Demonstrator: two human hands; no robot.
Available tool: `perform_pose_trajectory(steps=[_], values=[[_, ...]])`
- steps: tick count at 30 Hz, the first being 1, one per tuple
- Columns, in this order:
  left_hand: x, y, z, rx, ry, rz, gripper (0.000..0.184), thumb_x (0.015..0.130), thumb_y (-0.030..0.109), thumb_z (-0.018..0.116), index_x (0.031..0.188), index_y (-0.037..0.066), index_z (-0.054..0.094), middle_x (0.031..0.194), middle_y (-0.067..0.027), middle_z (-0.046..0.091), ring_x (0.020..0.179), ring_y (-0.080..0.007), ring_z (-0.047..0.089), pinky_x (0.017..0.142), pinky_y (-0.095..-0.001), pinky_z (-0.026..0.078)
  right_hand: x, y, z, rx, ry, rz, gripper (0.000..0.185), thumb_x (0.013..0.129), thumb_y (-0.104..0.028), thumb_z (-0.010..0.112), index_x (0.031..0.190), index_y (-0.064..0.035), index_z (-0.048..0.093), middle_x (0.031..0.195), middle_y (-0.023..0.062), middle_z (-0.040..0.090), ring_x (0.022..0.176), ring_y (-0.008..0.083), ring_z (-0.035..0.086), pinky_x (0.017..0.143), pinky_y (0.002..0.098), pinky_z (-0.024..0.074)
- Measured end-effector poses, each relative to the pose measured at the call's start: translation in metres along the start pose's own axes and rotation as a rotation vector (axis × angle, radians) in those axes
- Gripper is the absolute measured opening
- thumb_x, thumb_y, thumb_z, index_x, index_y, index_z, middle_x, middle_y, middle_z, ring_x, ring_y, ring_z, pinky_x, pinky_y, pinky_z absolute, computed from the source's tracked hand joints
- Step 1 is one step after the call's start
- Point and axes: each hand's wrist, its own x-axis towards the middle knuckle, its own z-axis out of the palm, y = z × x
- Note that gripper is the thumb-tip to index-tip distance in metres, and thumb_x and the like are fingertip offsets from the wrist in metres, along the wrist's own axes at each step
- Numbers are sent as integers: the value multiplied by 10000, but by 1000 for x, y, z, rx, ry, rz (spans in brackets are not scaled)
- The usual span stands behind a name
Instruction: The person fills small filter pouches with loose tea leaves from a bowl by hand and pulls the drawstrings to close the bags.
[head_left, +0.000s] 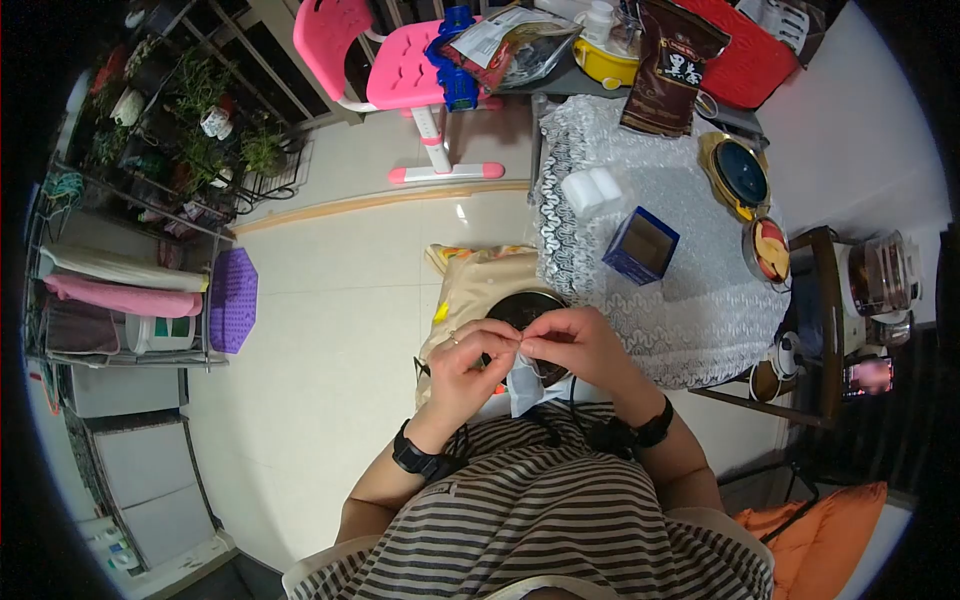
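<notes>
My left hand (470, 362) and my right hand (572, 345) meet fingertip to fingertip in front of my body, both closed in a pinch. From the pinched fingers hangs a small white drawstring pouch (523, 388), with a thin string looping at its top. Exactly how the fingertips hold the string or pouch edge is too small to tell. Behind and below the hands is a dark round bowl (522, 308), partly hidden by them. It rests over a cream cloth with a yellow pattern (465, 285).
A lace-covered table (690, 320) at right bears an open blue box (641, 246), white bundles (592, 191), a brown packet (675, 70), a dark green lidded dish (740, 170) and a bowl of fruit pieces (768, 250). A pink chair (410, 65) and plant rack (200, 120) stand beyond.
</notes>
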Motion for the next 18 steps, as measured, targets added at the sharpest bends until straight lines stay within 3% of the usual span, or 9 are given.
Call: perform_pose_trajectory(steps=[2, 4, 8, 10, 18], values=[[0, -4, -1, -11, -23, -3, 137, 750, -68, 698, 781, 29, 606, 884, -103, 690, 835, -205, 661, 773, -306, 506, 0, 2, -2, 37, -31, 15, 150, 834, -162, 716, 899, -27, 718, 742, 9, 678, 662, 54, 585, 601, 224, 468], [-2, -10, -2, -266, -73, -125, 118, 782, -79, 673, 792, 20, 611, 918, -116, 678, 852, -194, 648, 774, -304, 508, -1, 3, -3, 62, -68, 41, 134, 847, -149, 704, 887, -21, 699, 751, -14, 657, 680, 44, 559, 609, 216, 451], [-2, -10, 0, -489, -54, -264, 106, 825, -86, 625, 818, 13, 588, 939, -135, 665, 863, -184, 634, 782, -301, 508, -4, 2, -3, 138, -91, 53, 109, 856, -126, 688, 885, -21, 680, 762, -37, 631, 698, 33, 535, 622, 207, 439], [0, -9, -3, -640, 95, -414, 106, 848, -85, 588, 835, 15, 555, 929, -144, 664, 857, -178, 631, 793, -302, 506, -6, 2, -4, 155, -72, 63, 85, 864, -111, 672, 883, -29, 670, 767, -55, 610, 699, 26, 517, 617, 199, 423], [-5, -20, 7, -620, 151, -345, 110, 871, -86, 581, 864, 23, 567, 963, -140, 675, 842, -129, 625, 776, -260, 502, -9, 3, 1, 141, -69, 35, 73, 871, -108, 655, 857, -37, 647, 730, -69, 568, 669, 16, 476, 595, 193, 395]])
